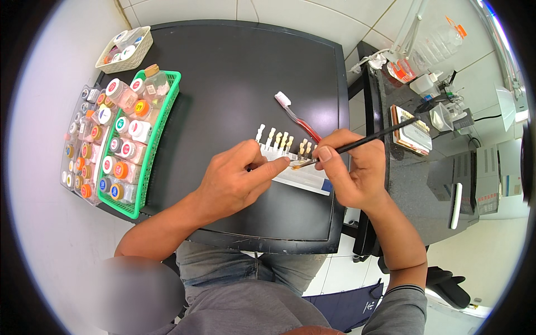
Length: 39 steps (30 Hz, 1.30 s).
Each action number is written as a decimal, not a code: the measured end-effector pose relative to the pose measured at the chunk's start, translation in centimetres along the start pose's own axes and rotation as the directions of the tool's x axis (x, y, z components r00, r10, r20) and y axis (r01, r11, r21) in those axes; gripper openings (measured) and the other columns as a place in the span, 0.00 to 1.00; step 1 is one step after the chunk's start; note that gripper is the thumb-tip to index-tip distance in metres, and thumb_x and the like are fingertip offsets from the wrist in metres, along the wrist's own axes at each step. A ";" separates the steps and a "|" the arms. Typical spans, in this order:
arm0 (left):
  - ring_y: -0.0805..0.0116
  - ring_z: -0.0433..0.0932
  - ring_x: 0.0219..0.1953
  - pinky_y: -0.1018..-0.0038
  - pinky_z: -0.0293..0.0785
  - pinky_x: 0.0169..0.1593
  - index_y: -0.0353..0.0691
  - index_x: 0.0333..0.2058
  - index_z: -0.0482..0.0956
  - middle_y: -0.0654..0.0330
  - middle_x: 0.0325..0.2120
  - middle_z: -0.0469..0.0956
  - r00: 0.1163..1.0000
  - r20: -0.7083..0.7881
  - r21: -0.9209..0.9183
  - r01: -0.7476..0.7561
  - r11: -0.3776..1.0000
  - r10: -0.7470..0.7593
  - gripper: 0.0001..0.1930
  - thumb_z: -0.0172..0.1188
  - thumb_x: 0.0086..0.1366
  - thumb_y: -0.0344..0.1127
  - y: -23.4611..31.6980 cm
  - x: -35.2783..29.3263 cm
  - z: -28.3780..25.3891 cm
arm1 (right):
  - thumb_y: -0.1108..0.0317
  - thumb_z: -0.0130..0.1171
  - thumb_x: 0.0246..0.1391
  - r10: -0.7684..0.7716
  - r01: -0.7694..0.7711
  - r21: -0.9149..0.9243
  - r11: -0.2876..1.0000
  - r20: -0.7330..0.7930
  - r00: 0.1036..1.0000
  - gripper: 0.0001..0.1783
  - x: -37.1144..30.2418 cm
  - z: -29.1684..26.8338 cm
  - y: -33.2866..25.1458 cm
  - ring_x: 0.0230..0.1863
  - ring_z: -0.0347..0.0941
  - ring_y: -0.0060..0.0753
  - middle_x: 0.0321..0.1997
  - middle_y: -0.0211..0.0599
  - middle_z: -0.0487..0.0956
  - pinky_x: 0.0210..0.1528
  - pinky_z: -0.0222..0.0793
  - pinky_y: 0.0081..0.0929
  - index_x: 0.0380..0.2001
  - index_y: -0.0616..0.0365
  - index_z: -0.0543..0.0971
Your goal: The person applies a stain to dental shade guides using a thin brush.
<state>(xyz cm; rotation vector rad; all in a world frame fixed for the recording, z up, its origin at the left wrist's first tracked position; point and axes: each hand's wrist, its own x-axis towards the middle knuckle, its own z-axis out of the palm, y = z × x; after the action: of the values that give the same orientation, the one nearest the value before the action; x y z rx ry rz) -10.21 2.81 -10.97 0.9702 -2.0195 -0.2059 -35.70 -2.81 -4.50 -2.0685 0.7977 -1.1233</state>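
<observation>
My right hand (353,167) grips a thin paintbrush (371,137) with a black handle, slanting down to the left. Its amber-coloured tip end comes close to the outstretched thumb of my left hand (237,177). The other left fingers are curled, and whatever they may hold is hidden. Under and just beyond both hands lies a white dental shade guide (304,177), with several tooth-shaped tabs (277,139) standing along its far side. A toothbrush (296,118) with a red and clear handle lies past it, partly behind my right hand.
On the left of the black table (223,72) stands a green basket (146,184) of capped jars, beside a clear rack (72,151) of more jars. A cream basket (148,44) sits at the far left corner. A dark counter (402,184) on the right bears another shade guide (412,131) and a bottle (438,47).
</observation>
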 end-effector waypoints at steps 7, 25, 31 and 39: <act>0.69 0.76 0.27 0.71 0.74 0.29 0.45 0.54 0.93 0.62 0.30 0.73 1.000 0.000 0.004 -0.001 1.000 0.001 0.26 0.75 0.55 0.20 0.0 0.0 -0.1 | 0.76 0.66 0.67 -0.073 0.076 -0.103 0.992 0.029 0.997 0.06 0.4 0.1 0.2 0.22 0.77 0.27 0.25 0.36 0.83 0.28 0.70 0.27 0.34 0.66 0.87; 0.73 0.74 0.28 0.74 0.72 0.32 0.40 0.54 0.88 0.65 0.32 0.73 0.954 0.100 -0.353 0.299 0.887 -0.282 0.18 0.69 0.66 0.20 0.2 0.0 0.0 | 0.78 0.65 0.67 -0.006 0.006 0.004 1.000 -0.159 0.987 0.05 0.4 -0.4 -0.2 0.24 0.79 0.27 0.27 0.40 0.84 0.29 0.70 0.27 0.35 0.68 0.86; 0.76 0.71 0.28 0.77 0.67 0.33 0.38 0.58 0.77 0.65 0.35 0.76 0.665 0.566 -0.799 0.588 -0.126 -0.487 0.14 0.62 0.76 0.26 -0.7 0.1 0.5 | 0.81 0.68 0.60 -0.233 0.228 -0.083 0.970 -0.055 0.971 0.03 0.4 -0.5 0.1 0.26 0.79 0.34 0.30 0.42 0.86 0.30 0.72 0.30 0.37 0.65 0.86; 0.77 0.70 0.28 0.77 0.65 0.34 0.38 0.58 0.78 0.65 0.31 0.76 0.658 0.655 -0.746 0.486 -0.456 -0.371 0.15 0.62 0.76 0.30 -1.0 -0.6 0.7 | 0.84 0.69 0.55 -0.326 0.321 -0.208 0.924 0.008 0.945 0.06 1.1 -0.4 -0.2 0.27 0.81 0.40 0.32 0.42 0.87 0.32 0.76 0.32 0.36 0.65 0.86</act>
<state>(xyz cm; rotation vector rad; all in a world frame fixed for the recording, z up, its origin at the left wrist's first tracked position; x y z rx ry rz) -9.98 2.38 -12.30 0.5203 -0.5335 -2.0787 -35.53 -3.64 -3.61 -2.4305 0.6192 -1.2907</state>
